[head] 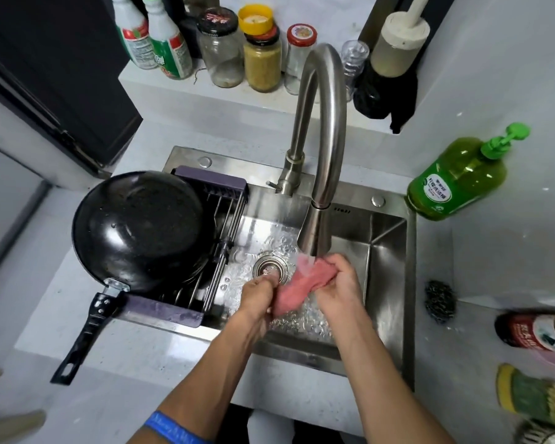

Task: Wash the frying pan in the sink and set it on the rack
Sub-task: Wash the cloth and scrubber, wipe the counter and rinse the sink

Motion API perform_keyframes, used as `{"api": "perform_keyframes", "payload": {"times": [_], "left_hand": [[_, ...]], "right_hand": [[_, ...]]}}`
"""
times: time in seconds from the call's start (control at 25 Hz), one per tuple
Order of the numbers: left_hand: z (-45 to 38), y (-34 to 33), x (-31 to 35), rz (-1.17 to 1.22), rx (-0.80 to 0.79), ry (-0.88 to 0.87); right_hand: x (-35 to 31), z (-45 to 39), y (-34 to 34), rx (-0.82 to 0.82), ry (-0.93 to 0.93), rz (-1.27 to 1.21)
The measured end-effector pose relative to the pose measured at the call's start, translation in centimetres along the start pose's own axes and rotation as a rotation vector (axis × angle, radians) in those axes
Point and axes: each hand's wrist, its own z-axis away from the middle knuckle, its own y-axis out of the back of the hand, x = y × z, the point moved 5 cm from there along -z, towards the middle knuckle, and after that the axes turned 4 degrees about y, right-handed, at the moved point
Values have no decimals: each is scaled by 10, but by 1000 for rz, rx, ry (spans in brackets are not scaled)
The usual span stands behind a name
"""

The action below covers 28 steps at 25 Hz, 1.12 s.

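The black frying pan (pixel 141 229) lies upside down on the purple-edged rack (pixel 220 216) over the left part of the steel sink (pixel 388 251). Its black handle (pixel 84 338) points toward the front left over the counter. Both hands are in the sink under the running faucet (pixel 324 149). My left hand (pixel 258 293) and my right hand (pixel 340 283) each grip one end of a wet pink cloth (pixel 302 283). Water splashes around the drain (pixel 269 267).
A green dish-soap pump bottle (pixel 458 177) stands right of the sink. A steel scrubber (pixel 439 301) lies on the right counter, with bottles and a sponge at the right edge. Jars and bottles (pixel 263 59) line the ledge behind the faucet.
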Motion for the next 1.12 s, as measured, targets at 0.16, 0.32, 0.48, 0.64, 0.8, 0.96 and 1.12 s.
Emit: {"api": "perform_keyframes", "payload": {"times": [0.16,0.32,0.48,0.64,0.8,0.96,1.12], "left_hand": [[4,-40,-9,61,-282,73],[8,-58,6,105,-217,-30],[13,-65,17,40,-27,-155],[7,-61,26,-137,135,-189],[16,-65,11,14,-21,-203],[-2,-54,20,303,-225,-101],[6,-50,22,122,-15,-113]], "right_hand": [[13,10,-20,-30,-61,-217],[11,18,-17,32,216,210],[-9,3,-10,143,571,909],[5,4,-9,117,505,956],[-8,-22,14,259,390,774],[-2,-23,35,319,219,420],[36,-10,6,144,278,557]]}}
